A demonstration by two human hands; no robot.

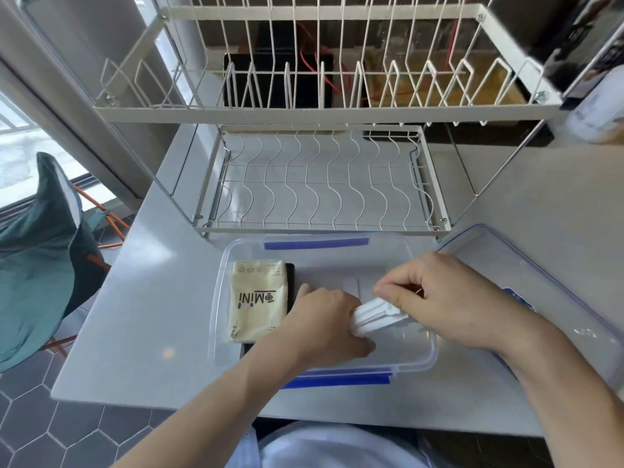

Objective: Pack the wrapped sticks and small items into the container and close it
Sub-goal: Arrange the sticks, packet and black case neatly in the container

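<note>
Wrapped sticks (374, 315), a white bundle, held over the middle of the clear container (418, 361), which sits at the near edge of the worktop (152, 315).

Head view, only one we have:
- Left hand (324, 327) curled round the left end of the bundle, fingers closed tight on it, knuckles toward us.
- Right hand (449, 298) takes the other end; its fingers (388, 290) pinch down from above, thumb underneath. We see both hands gripping the same bundle, which tilts slightly up toward the right.
- We cannot tell whether the bundle touches the container floor.
- Container open, blue latch strips on its far and near long rims.
- Inside, against the left wall: a cream tissue pack (258, 300) printed "MiNi", lying flat on top of a dark flat item (292, 282) whose edge shows at its right and near sides. We cannot tell what that item is.
- Lid (499, 265), clear with blue trim, lies flat on the worktop just beside the container's right side, partly under the right forearm.
- White wire dish rack (320, 177) stands behind the container, toward the far edge.
- Green chair (37, 258) off the worktop's left edge.
</note>
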